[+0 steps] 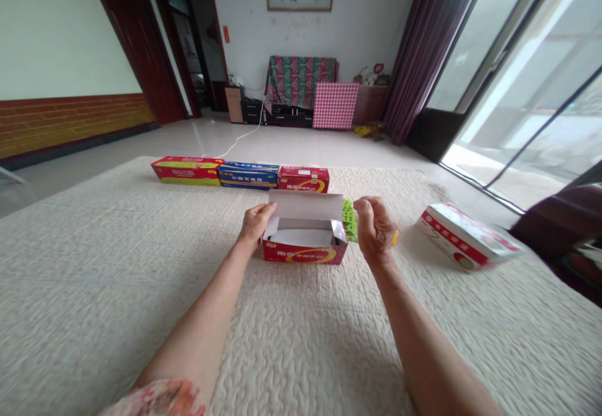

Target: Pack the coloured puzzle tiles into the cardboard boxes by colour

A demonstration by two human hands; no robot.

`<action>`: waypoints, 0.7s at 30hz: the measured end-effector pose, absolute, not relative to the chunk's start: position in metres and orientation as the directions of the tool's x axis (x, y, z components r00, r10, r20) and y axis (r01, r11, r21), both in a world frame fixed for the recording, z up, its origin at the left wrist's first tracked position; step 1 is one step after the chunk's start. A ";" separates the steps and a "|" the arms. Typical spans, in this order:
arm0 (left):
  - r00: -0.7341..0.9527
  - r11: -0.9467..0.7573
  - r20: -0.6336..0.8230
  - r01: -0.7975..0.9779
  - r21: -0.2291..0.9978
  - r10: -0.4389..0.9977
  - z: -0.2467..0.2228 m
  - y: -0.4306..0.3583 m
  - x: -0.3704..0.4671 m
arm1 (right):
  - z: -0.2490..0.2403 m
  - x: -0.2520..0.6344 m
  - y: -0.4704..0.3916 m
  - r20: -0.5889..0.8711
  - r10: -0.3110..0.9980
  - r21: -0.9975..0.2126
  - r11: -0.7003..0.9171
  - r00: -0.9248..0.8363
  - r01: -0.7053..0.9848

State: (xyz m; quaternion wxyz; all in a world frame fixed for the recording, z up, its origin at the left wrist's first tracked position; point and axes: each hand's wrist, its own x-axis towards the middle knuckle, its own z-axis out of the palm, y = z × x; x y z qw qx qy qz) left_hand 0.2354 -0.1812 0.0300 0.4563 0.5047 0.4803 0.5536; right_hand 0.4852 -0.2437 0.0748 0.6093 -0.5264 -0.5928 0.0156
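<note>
A red cardboard box (305, 254) stands on the cream quilted cover with its lid raised. Its pale inside shows, with a white sheet or flap within. My left hand (256, 223) pinches the left edge of the box near the lid, thumb on top. Just right of the box, my right hand (377, 228) is closed with its fingers curled; whatever it may hold is hidden. A small yellow piece (396, 236) shows at its outer edge. Between the box and that hand lies a bright green object with holes (349, 218), partly covered by the box.
Behind stand a red and yellow-green box (188, 171), a blue box (248, 176) and a closed red box (303, 179) in a row. On the right lies a white and red box (465, 234). A dark object (559, 234) borders the right edge.
</note>
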 end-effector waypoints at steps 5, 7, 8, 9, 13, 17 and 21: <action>-0.184 -0.101 0.095 -0.022 0.995 0.978 0.035 -0.181 0.235 | 0.072 0.476 -0.245 0.710 0.704 -0.541 0.537 0.010 0.647; -0.178 -0.164 0.182 0.114 0.980 0.967 0.039 -0.182 0.233 | 0.070 0.473 -0.243 0.667 0.740 -0.514 0.538 -0.083 0.668; -0.154 -0.224 0.259 0.215 0.951 0.954 0.043 -0.183 0.231 | 0.069 0.472 -0.241 0.645 0.756 -0.498 0.530 -0.115 0.686; -0.117 -0.290 0.341 0.321 0.902 0.933 0.046 -0.184 0.230 | 0.067 0.472 -0.240 0.622 0.770 -0.481 0.519 -0.142 0.707; 0.163 -0.520 0.538 0.583 0.623 0.827 0.065 -0.192 0.224 | 0.065 0.477 -0.235 0.547 0.811 -0.419 0.480 -0.208 0.771; 0.339 -0.575 0.479 0.619 0.535 0.810 0.076 -0.199 0.218 | 0.070 0.489 -0.232 0.550 0.822 -0.433 0.432 -0.148 0.791; 0.367 -0.489 0.324 0.682 0.544 0.872 0.072 -0.200 0.214 | 0.076 0.507 -0.230 0.537 0.843 -0.466 0.321 -0.025 0.824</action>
